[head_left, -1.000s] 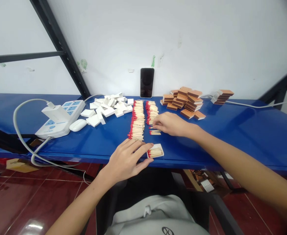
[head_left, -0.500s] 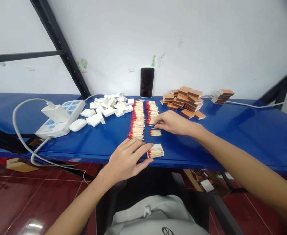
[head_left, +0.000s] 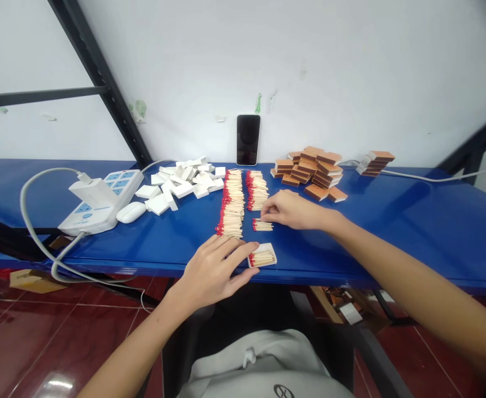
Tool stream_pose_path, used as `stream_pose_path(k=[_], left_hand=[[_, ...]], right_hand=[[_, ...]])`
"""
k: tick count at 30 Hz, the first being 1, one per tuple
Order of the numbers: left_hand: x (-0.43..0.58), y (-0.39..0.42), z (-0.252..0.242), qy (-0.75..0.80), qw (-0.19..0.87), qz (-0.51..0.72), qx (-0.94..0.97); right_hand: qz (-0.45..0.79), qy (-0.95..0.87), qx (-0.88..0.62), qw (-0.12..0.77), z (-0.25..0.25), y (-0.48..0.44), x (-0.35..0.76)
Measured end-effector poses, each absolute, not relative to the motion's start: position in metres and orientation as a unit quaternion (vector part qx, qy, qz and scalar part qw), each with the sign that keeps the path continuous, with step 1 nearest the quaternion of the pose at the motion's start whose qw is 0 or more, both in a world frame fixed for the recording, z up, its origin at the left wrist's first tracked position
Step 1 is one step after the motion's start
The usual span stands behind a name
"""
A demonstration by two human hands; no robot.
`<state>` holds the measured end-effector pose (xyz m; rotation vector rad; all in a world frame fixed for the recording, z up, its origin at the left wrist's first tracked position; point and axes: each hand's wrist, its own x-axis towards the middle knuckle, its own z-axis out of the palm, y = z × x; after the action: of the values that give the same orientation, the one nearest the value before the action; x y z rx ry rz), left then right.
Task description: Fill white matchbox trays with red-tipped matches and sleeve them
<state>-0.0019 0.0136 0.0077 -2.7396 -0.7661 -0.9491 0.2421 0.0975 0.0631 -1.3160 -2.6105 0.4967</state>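
Note:
A small white matchbox tray (head_left: 272,250) with red-tipped matches in it lies near the shelf's front edge. My left hand (head_left: 220,269) grips its left end between thumb and fingers. Behind the tray lies a small group of matches (head_left: 262,225) in a short row. My right hand (head_left: 290,210) is over the back of this row, thumb and fingers pinched together; whatever is between the fingertips is too small to make out. Farther back are a short pile of matches (head_left: 257,190) and a longer pile of matches (head_left: 231,204) to its left, red heads facing left.
White empty trays (head_left: 184,179) lie heaped at the left, beside a white mouse-shaped object (head_left: 131,212) and a power strip (head_left: 102,202) with cables. A phone (head_left: 248,140) leans on the wall. Brown matchboxes (head_left: 317,168) are piled at the right, near a small stack of matchboxes (head_left: 376,163).
My right hand has come slightly toward me, its fingertips lower over the small row of matches. The left hand stays on the tray.

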Motion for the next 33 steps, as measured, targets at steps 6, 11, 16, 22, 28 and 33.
stream_pose_path(k=[6,11,16,22,28,33], left_hand=[[-0.003,0.014,0.007,-0.259,0.071,-0.311,-0.912],[-0.002,0.013,0.007,-0.266,0.072,-0.312,-0.909],[-0.002,0.013,0.007,-0.272,0.066,-0.310,-0.908],[-0.002,0.013,0.008,-0.271,0.058,-0.307,-0.910],[0.000,0.014,0.008,-0.285,0.057,-0.319,-0.902],[0.000,0.014,0.007,-0.305,0.057,-0.329,-0.892]], right_hand=[[0.159,-0.894,-0.410,0.086,0.069,0.084,0.248],[0.179,-0.896,-0.398,0.086,0.065,0.079,0.248],[0.157,-0.908,-0.383,0.071,0.066,0.084,0.244],[0.079,-0.923,-0.376,0.009,0.066,0.072,0.239],[0.080,-0.921,-0.380,0.034,0.056,0.064,0.248],[0.124,-0.906,-0.392,0.099,0.067,0.058,0.251]])
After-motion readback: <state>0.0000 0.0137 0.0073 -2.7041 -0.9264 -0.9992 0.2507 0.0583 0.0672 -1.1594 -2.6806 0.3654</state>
